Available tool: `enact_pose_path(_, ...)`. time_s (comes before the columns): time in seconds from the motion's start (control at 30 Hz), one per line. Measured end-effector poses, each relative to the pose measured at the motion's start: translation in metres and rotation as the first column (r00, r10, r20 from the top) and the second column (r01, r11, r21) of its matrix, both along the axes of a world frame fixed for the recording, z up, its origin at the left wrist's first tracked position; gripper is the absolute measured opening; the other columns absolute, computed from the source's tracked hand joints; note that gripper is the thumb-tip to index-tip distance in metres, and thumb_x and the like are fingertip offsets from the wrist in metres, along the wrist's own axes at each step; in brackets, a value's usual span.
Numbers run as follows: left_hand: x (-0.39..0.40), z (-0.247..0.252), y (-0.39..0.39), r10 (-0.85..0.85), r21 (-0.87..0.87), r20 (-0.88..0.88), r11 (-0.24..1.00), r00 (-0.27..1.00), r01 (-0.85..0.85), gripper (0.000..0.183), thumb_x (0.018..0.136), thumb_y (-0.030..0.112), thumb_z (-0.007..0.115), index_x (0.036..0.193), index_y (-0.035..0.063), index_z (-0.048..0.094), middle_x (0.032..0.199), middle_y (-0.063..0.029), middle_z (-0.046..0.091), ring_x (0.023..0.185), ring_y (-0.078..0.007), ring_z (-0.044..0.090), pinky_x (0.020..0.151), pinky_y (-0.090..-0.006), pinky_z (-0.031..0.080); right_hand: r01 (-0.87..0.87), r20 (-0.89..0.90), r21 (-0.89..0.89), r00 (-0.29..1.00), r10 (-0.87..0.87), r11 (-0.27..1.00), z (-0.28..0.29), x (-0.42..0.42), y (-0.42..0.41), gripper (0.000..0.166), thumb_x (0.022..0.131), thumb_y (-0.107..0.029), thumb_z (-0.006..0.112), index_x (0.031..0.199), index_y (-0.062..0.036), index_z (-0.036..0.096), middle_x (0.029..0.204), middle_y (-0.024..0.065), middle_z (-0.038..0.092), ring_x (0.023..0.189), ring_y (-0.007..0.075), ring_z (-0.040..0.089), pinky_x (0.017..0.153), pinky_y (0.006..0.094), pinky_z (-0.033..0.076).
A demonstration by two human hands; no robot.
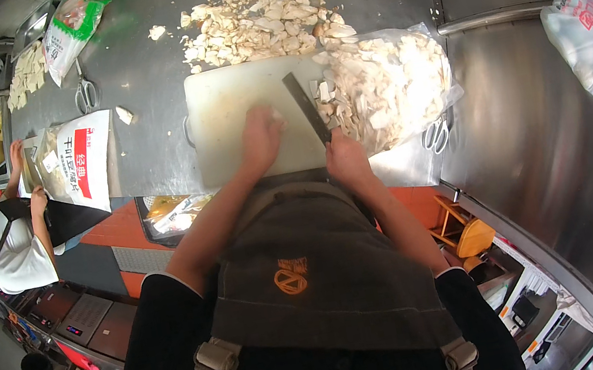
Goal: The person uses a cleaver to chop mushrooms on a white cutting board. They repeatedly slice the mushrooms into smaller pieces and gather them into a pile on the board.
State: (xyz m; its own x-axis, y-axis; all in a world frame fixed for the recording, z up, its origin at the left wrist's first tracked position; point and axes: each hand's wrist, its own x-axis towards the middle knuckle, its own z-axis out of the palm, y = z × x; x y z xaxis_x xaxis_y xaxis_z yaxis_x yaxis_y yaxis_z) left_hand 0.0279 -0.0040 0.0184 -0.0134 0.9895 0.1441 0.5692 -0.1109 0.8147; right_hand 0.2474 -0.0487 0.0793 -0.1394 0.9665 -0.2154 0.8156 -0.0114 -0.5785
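Observation:
A white cutting board [217, 98] lies on the steel table. Over its middle is my left hand [263, 134], fingers curled, with a small pale piece at the fingertips that is too blurred to name. My right hand [346, 156] grips the handle of a knife [305, 104], whose broad dark blade points away from me across the board. Right of the blade, a clear plastic bag [397, 86] full of sliced mushrooms overlaps the board's edge. Beyond the board spreads a heap of sliced mushrooms [263, 23], with some loose pieces around it.
A co-worker [18, 243] at the left handles a printed white food bag [86, 161]. Scissors [85, 94] and a green-and-clear bag [73, 31] lie at the upper left. More scissors [435, 135] lie beside the mushroom bag. A steel wall [532, 116] bounds the right side.

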Motion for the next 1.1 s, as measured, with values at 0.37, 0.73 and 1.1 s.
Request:
enact_pose_path(0.37,-0.014,-0.007,0.005,-0.216,0.109,-0.011,0.970,0.976,0.216,0.019,0.081,0.000,0.073,0.099,-0.0030,0.066,0.097,-0.0200,0.061,0.092,-0.0420,0.062,0.080,-0.0482,0.053,-0.078,0.002,-0.103,0.997,0.079,0.992,-0.001,-0.032,-0.003,0.015,0.092,-0.007,0.058,0.101,0.0040,0.053,0.079,0.0320,0.066,0.080,0.0527,0.066,0.074,0.0610,0.051)
enact_pose_path(0.73,-0.022,-0.013,0.004,-0.222,0.061,-0.017,0.973,0.975,0.222,0.018,0.082,0.002,0.073,0.099,-0.0014,0.066,0.098,-0.0190,0.063,0.093,-0.0409,0.064,0.080,-0.0468,0.054,-0.065,-0.056,-0.190,0.997,0.055,0.980,-0.012,-0.039,-0.002,0.017,0.094,-0.007,0.058,0.105,0.0041,0.051,0.081,0.0340,0.066,0.082,0.0548,0.065,0.075,0.0642,0.048)
enact_pose_path(1.1,-0.018,-0.016,0.009,-0.235,0.151,0.024,0.962,0.972,0.229,0.017,0.083,0.000,0.072,0.098,-0.0007,0.066,0.097,-0.0193,0.061,0.092,-0.0413,0.062,0.079,-0.0474,0.053,0.092,-0.092,-0.018,0.991,-0.094,0.996,-0.020,-0.042,0.022,0.019,0.095,-0.009,0.063,0.105,0.0051,0.054,0.078,0.0315,0.067,0.076,0.0543,0.065,0.070,0.0610,0.052)
